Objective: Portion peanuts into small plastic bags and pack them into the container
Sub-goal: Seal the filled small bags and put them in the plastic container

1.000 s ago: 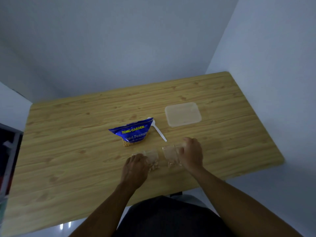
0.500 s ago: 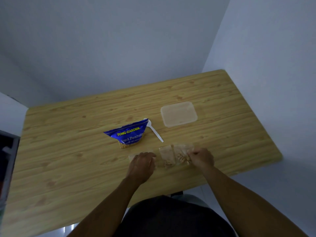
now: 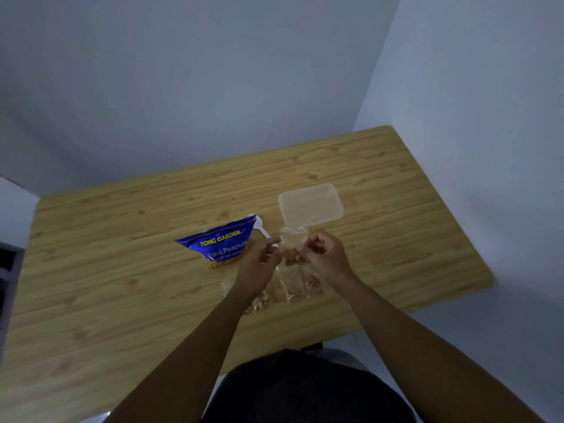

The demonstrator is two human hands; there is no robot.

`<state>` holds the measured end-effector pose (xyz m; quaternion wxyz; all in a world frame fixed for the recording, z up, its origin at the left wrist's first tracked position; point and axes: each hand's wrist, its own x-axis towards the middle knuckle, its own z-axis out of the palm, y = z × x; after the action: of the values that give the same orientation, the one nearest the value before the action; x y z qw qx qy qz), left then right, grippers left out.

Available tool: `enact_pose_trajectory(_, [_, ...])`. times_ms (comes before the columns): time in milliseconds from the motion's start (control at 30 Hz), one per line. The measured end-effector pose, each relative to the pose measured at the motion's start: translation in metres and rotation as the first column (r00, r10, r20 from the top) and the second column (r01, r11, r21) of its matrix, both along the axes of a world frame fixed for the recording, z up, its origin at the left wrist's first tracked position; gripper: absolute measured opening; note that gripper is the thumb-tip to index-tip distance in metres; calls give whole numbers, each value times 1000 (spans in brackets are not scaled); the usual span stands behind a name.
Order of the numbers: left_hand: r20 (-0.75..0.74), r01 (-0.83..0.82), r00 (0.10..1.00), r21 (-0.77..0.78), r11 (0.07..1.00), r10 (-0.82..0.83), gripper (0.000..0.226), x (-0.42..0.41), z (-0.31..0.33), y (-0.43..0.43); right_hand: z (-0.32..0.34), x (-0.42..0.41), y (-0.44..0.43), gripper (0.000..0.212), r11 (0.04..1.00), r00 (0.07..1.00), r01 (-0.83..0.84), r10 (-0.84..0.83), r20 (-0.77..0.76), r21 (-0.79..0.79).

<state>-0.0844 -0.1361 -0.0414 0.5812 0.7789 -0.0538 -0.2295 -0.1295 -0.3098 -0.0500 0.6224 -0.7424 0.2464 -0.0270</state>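
Observation:
A small clear bag of peanuts (image 3: 292, 245) is lifted above the table, its empty top standing up. My right hand (image 3: 323, 257) pinches it from the right and my left hand (image 3: 259, 265) holds its left side. More filled small bags lie on the wood below: one (image 3: 293, 283) under the held bag, one (image 3: 316, 283) to its right, one (image 3: 262, 300) partly hidden by my left wrist. The blue Tong Garden peanut packet (image 3: 221, 244) lies open to the left. The clear plastic container (image 3: 310, 204) sits just beyond my hands.
A white plastic spoon (image 3: 261, 228) pokes out from behind the packet's right corner. The wooden table (image 3: 122, 285) fills a corner, with walls behind and to the right. Its front edge runs near my dark-clothed lap (image 3: 305, 389).
Both hands rose off the table and came together. My right hand picked a small peanut bag up from the group and my left hand left its bag lying and joined on the lifted one.

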Motion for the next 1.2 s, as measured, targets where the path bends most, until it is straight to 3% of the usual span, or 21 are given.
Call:
enact_pose_trajectory(167, [38, -169, 984, -129, 977, 175, 14, 15, 13, 8, 0, 5, 15, 23, 997, 998, -58, 57, 19, 53])
enact_pose_trajectory(367, [173, -154, 972, -37, 987, 158, 11, 18, 13, 22, 10, 9, 27, 22, 987, 998, -66, 64, 17, 144])
enact_pose_trajectory(567, [228, -164, 963, 74, 984, 143, 13, 12, 20, 24, 24, 17, 45, 5, 996, 994, -76, 79, 71, -43])
enact_pose_trajectory(733, [255, -148, 959, 67, 987, 126, 11, 12, 20, 28, 24, 25, 54, 9, 975, 995, -73, 87, 56, -209])
enact_pose_trajectory(900, [208, -119, 972, 49, 992, 107, 11, 18, 17, 35, 25, 27, 52, 6, 978, 994, -65, 81, 74, -199])
enact_pose_trajectory(1067, [225, -115, 970, 113, 987, 87, 12, 20, 22, 37, 23, 24, 51, 10, 997, 998, -48, 49, 33, -54])
enact_pose_trajectory(1200, [184, -126, 977, 84, 988, 109, 10, 19, 17, 37, 21, 27, 54, 12, 986, 999, -41, 42, 2, -162])
